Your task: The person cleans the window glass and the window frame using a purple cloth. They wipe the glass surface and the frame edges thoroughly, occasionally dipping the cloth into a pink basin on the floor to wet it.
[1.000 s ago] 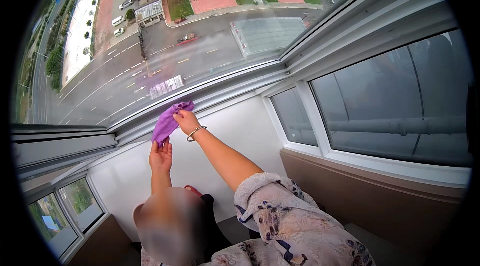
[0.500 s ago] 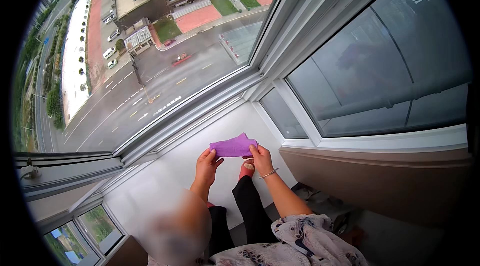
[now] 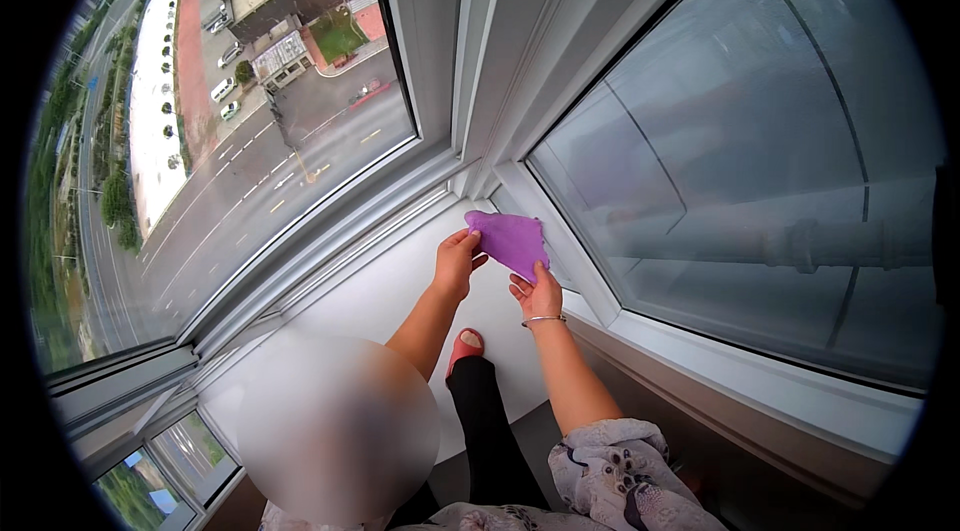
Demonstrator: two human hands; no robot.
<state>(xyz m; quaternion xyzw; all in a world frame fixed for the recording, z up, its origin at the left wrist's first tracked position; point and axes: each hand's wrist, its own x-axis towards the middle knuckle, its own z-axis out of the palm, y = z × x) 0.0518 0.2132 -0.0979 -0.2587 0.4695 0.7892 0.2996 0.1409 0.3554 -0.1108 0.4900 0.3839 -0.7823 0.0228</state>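
While both arms reached forward, a purple cloth [image 3: 512, 243] was held up between the two hands, near the corner where the window frames met. The left grip [image 3: 458, 266] pinched the cloth by its left edge, thumb against fingers. The right grip [image 3: 539, 297] grasped its lower right corner, with the thumb over the cloth and the other fingers loosely spread just beside it. The cloth was spread fairly flat and tilted down toward the right; whether its far edge touched the frame behind could not be told.

A thin metal bracelet [image 3: 543, 319] circled the right wrist, and a patterned sleeve [image 3: 610, 466] was bunched below it on the forearm. Under the arms, a red slipper [image 3: 466, 344] and a dark trouser leg [image 3: 492, 426] showed against a white surface [image 3: 400, 296]. To the left, a large window [image 3: 300, 191] looked down on a road [image 3: 215, 251] and parked cars [image 3: 224, 88]. To the right, a grey pane [image 3: 720, 141] showed a horizontal pipe [image 3: 770, 246]. A round blur [image 3: 340, 431] hid the lower left.
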